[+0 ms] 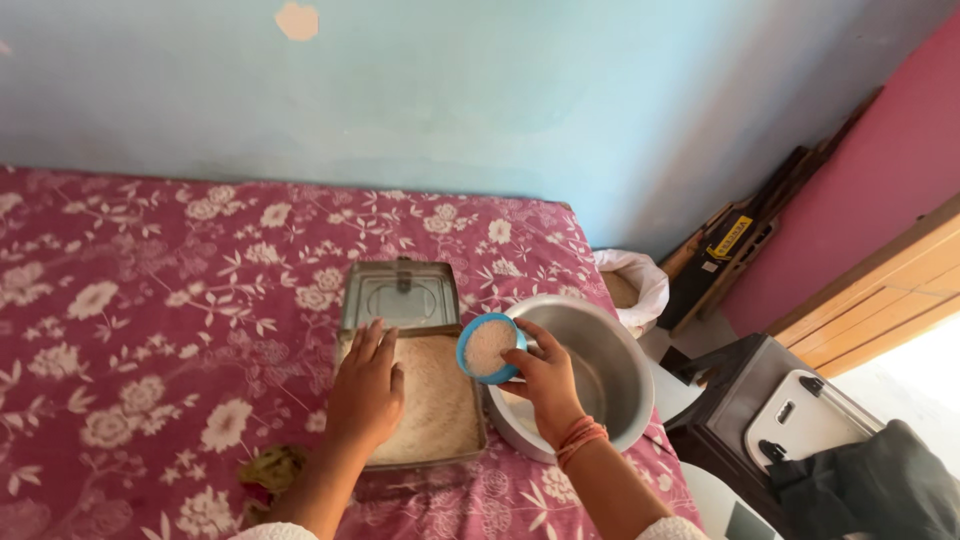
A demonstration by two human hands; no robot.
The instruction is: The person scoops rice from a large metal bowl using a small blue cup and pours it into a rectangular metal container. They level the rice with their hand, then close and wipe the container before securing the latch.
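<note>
Fingers [372, 345] of the left hand [365, 392] lie together and nearly flat, pressing on the near-left rim of the open metal tin [470, 440], which steadies it on the floral bedspread [150, 300]. Right hand [545, 382] pinches a small blue cup [489, 348] at its rim, thumb on the near side, fingers curled behind; the cup is tilted and full of pale rice [440, 400], held between the tin and the steel pot [600, 370].

Handling, by judgement: the cup is light and rigid, but its load is loose grain that spills at any tilt, so a rim grip with a level wrist suits it. The tin looks thin-walled and heavy with rice; hold it by the side walls, not the hinged lid [400, 295] standing open behind. The pot is smooth and may slide on cloth.

Beyond the bed stands a white sack [640, 285].
</note>
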